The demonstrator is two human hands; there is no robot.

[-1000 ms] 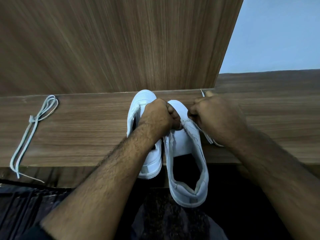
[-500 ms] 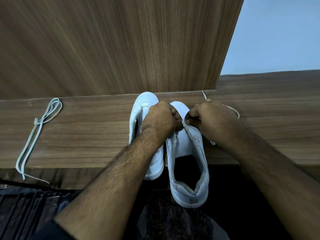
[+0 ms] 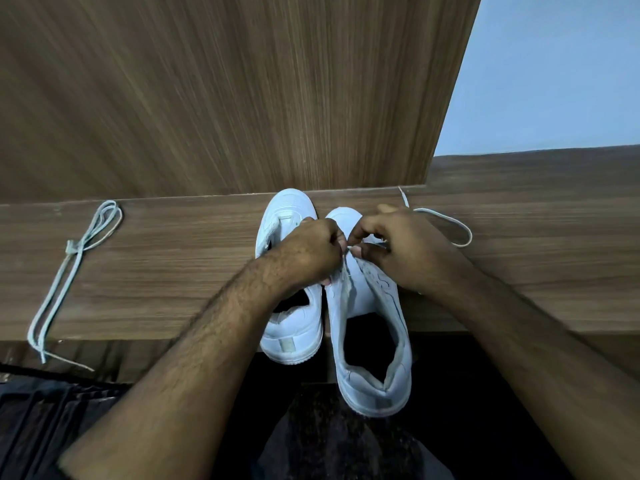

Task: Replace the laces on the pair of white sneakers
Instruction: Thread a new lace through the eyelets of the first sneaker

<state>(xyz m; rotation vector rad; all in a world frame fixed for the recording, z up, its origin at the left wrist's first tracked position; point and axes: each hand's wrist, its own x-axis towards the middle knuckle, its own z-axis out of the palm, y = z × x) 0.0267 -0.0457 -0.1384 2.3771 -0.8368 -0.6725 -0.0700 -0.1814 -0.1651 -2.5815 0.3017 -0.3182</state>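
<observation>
Wood-grain panelling rises behind the brown laminate shelf (image 3: pixel 180 271) where we work, with a pale blue wall at the right. Our left hand (image 3: pixel 308 252) curls on the eyelet edge of the right-hand white leather sneaker (image 3: pixel 370 323), whose heel overhangs the shelf edge; our right hand (image 3: pixel 398 249) pinches the tip of the loose white lace (image 3: pixel 450 226) at an eyelet near the toe. Since a second ago that lace has spilled into a wide loop beside our right hand, so we judge slack is feeding through and lacing has only begun. The left-hand white sneaker (image 3: pixel 294 327) stands unlaced alongside, touching; a bundled pale lace (image 3: pixel 69 258) waits far left.
</observation>
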